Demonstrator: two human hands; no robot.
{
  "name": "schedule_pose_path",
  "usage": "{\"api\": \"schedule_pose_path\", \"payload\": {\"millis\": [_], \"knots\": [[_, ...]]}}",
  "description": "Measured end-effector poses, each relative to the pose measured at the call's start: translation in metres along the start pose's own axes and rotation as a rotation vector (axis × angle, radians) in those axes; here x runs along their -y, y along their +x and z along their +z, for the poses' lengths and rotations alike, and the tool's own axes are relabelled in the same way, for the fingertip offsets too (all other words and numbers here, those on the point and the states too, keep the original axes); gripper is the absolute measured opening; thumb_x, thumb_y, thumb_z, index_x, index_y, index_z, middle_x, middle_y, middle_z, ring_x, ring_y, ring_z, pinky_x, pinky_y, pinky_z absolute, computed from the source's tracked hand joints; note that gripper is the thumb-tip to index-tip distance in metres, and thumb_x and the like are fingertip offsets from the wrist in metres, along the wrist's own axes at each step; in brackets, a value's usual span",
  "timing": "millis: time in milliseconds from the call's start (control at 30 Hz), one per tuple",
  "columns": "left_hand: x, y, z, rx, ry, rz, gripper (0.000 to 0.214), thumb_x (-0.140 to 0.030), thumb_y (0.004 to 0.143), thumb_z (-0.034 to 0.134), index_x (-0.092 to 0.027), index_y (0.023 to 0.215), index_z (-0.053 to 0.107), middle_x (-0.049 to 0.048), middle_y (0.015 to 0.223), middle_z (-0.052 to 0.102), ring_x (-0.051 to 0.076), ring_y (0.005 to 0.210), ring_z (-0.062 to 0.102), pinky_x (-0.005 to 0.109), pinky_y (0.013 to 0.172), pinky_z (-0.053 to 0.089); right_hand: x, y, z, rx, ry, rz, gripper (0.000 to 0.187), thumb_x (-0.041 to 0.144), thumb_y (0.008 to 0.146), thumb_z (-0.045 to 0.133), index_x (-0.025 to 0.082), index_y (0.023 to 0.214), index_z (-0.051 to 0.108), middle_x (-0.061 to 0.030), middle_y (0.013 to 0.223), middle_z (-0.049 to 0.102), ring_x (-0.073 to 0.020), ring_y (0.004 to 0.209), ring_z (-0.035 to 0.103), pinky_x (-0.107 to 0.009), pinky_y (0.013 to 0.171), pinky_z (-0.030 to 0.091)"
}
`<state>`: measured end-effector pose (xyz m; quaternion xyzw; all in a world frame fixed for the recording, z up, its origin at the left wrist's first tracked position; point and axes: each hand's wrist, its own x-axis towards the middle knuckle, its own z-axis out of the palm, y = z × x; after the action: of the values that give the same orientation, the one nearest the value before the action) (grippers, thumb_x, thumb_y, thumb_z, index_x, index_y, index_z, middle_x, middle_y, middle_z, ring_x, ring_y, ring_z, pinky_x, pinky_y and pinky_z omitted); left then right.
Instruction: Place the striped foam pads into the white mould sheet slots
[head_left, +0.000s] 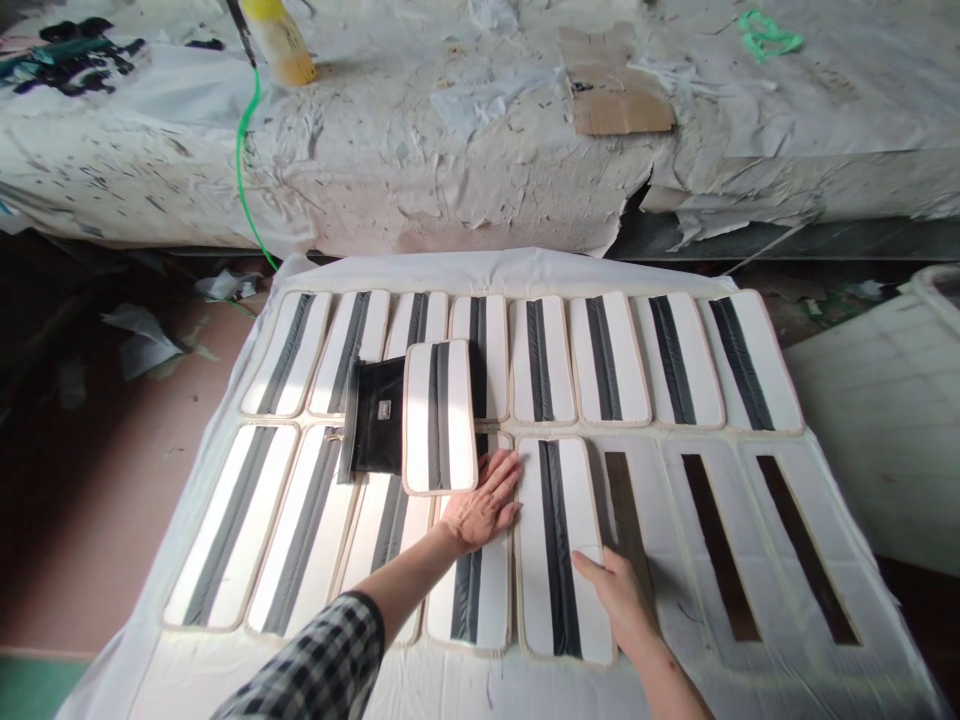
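Two rows of white padded panels with dark centre stripes lie on a white sheet [495, 270]. My left hand [484, 500] rests flat, fingers spread, on a front-row panel [472, 590]. My right hand [615, 590] lies open on the right edge of the neighbouring front-row panel [559, 540]. A loose striped panel [439, 415] sits on top of the rows, just above my left hand. A black pouch with a small label [379, 415] lies to its left. Three dark slots [716, 545] show in the sheet to the right.
A paint-crusted workbench [480, 150] runs across the back, with a yellow bottle [285, 40], a green hose [244, 150] and a piece of cardboard [615, 85]. A white quilted surface [892, 410] stands at the right. Reddish floor [97, 480] with paper scraps lies at the left.
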<state>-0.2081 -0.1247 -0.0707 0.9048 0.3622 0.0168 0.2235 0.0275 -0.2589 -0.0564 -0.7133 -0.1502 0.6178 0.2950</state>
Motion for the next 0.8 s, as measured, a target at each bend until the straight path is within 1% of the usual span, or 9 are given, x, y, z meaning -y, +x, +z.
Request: {"api": "schedule_pose_path", "payload": {"millis": [133,200,333,433,567,700,800], "knots": [[-0.003,0.003,0.002,0.001,0.031,0.034,0.064,-0.045,0.101,0.030,-0.020,0.155,0.006,0.0046,0.161,0.012,0.026,0.149,0.006,0.051,0.122,0.016,0.000,0.001,0.001,-0.042,0.008,0.015,0.048,0.048,0.067,0.075,0.013,0.099,0.070,-0.0071,0.081,0.075,-0.0314,0.090,0.068,-0.036,0.075,0.053],[-0.008,0.006,0.003,0.003,0.051,0.070,0.065,-0.047,0.100,0.030,-0.021,0.155,0.009,0.0046,0.161,0.012,0.025,0.149,0.006,0.048,0.122,0.015,0.000,0.002,0.002,-0.054,0.002,0.022,0.046,0.047,0.067,0.075,0.013,0.098,0.070,-0.0074,0.083,0.075,-0.0311,0.089,0.069,-0.035,0.074,0.053],[-0.019,0.011,0.005,-0.002,0.099,0.117,0.070,-0.054,0.099,0.031,-0.018,0.155,0.012,0.0063,0.162,0.010,0.023,0.150,0.004,0.045,0.123,0.011,0.001,0.002,0.003,-0.080,-0.025,0.033,0.045,0.046,0.066,0.075,0.013,0.097,0.071,-0.0084,0.089,0.076,-0.0305,0.088,0.069,-0.034,0.071,0.052],[-0.022,0.012,0.006,-0.013,0.110,0.145,0.070,-0.055,0.098,0.033,-0.017,0.154,0.015,0.0075,0.162,0.010,0.024,0.150,0.004,0.046,0.123,0.010,0.003,-0.001,0.004,-0.092,-0.031,0.032,0.046,0.046,0.066,0.074,0.014,0.099,0.070,-0.0080,0.090,0.076,-0.0301,0.088,0.068,-0.033,0.070,0.052],[-0.021,0.012,0.008,-0.024,0.092,0.159,0.068,-0.054,0.098,0.035,-0.019,0.154,0.019,0.0087,0.161,0.012,0.026,0.149,0.005,0.049,0.122,0.012,0.001,-0.003,0.007,-0.088,-0.056,0.019,0.047,0.049,0.067,0.071,0.014,0.098,0.069,-0.0079,0.087,0.075,-0.0302,0.087,0.069,-0.033,0.068,0.053],[-0.021,0.012,0.012,-0.023,0.097,0.148,0.067,-0.053,0.098,0.036,-0.019,0.153,0.021,0.0091,0.161,0.014,0.027,0.149,0.005,0.049,0.122,0.011,-0.004,0.002,0.010,-0.141,-0.203,-0.006,0.048,0.052,0.071,0.064,0.015,0.101,0.067,-0.0092,0.091,0.075,-0.0296,0.086,0.068,-0.034,0.069,0.052],[-0.023,0.014,0.014,-0.009,0.108,0.131,0.066,-0.051,0.098,0.035,-0.018,0.153,0.022,0.0093,0.161,0.014,0.027,0.150,0.004,0.050,0.122,0.010,0.000,0.004,0.010,-0.163,-0.419,-0.042,0.041,0.050,0.075,0.059,0.015,0.096,0.067,-0.0154,0.095,0.073,-0.0336,0.092,0.067,-0.039,0.077,0.050]]}}
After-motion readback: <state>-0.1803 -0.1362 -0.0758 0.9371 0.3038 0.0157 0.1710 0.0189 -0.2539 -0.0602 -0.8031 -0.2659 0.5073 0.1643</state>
